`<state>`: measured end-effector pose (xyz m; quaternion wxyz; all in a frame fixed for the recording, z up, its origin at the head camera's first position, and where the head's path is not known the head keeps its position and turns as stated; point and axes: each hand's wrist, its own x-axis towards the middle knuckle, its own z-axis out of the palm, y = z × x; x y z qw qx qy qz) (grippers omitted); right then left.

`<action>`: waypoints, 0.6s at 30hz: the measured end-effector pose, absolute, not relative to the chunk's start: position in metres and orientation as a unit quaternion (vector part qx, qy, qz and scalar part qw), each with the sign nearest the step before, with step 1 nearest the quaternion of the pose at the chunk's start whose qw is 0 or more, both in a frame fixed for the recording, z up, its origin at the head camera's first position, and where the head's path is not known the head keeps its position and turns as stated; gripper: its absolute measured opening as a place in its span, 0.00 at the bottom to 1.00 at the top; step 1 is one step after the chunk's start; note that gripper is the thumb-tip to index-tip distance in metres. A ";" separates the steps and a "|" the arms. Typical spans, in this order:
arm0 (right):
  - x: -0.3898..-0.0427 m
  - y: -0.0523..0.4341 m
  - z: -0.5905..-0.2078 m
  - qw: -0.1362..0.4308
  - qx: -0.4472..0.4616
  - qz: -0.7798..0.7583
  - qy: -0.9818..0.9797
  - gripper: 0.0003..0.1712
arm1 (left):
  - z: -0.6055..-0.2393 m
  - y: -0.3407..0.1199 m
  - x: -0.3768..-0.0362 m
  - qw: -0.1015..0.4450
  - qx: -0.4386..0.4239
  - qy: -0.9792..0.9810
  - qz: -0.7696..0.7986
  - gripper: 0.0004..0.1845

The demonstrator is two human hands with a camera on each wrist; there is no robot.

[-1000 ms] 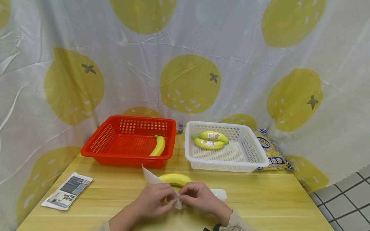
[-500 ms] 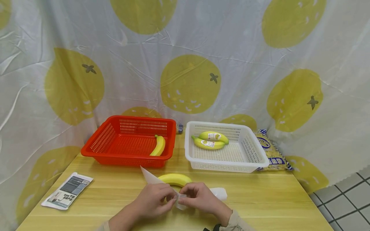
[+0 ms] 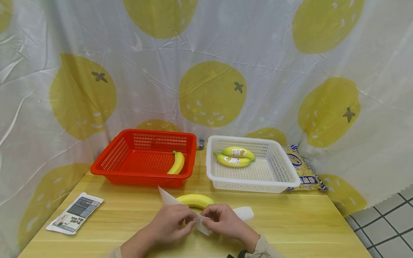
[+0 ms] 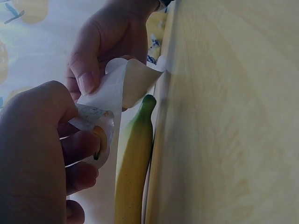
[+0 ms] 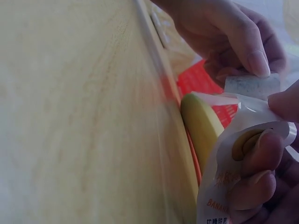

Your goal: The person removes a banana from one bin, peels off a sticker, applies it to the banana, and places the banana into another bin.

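1. The left hand [image 3: 172, 224] pinches one end of a thin, translucent white sticker with its paper backing [image 3: 201, 223], thumb and fingers curled onto it, just above the pale wooden surface [image 3: 290, 222].
2. The right hand [image 3: 222, 221] pinches the other end of the same sticker, fingertips closed on it and almost touching those of the left hand.
3. The left wrist view shows the white backing strip [image 4: 117, 91] curling away between the two hands, with a small printed round label [image 4: 100, 140] against the left fingers [image 4: 77, 149].
4. The right wrist view shows a clear label printed with a banana picture [image 5: 243, 154] lying across the right fingers [image 5: 257, 154].
5. Just behind the hands, a loose yellow banana [image 3: 195, 200] lies on the surface, with a white sheet [image 3: 167, 197] sticking up at its left end.
6. Further back on the left stands a red plastic mesh basket [image 3: 129, 168] holding one unlabelled banana [image 3: 176, 163].
7. Beside it on the right stands a white plastic mesh basket [image 3: 284, 168] holding two labelled bananas [image 3: 233, 157] side by side.
8. A printed yellow and blue bag [image 3: 304, 172] lies against the white basket's right side.
9. A folded printed leaflet [image 3: 75, 213] lies near the surface's left edge, well apart from the hands.
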<state>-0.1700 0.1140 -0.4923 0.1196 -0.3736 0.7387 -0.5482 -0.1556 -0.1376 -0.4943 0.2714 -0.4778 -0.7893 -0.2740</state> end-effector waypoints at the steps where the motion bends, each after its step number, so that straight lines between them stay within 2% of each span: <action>1: -0.170 0.114 -0.492 0.121 -0.374 -0.547 0.739 0.06 | -0.494 -0.138 -0.156 0.271 -0.478 -0.789 -0.275 0.03; 9: -0.171 0.116 -0.493 0.120 -0.386 -0.534 0.742 0.07 | -0.495 -0.138 -0.156 0.270 -0.471 -0.792 -0.280 0.07; 18: -0.170 0.115 -0.490 0.137 -0.361 -0.532 0.754 0.07 | -0.495 -0.140 -0.156 0.274 -0.471 -0.788 -0.285 0.11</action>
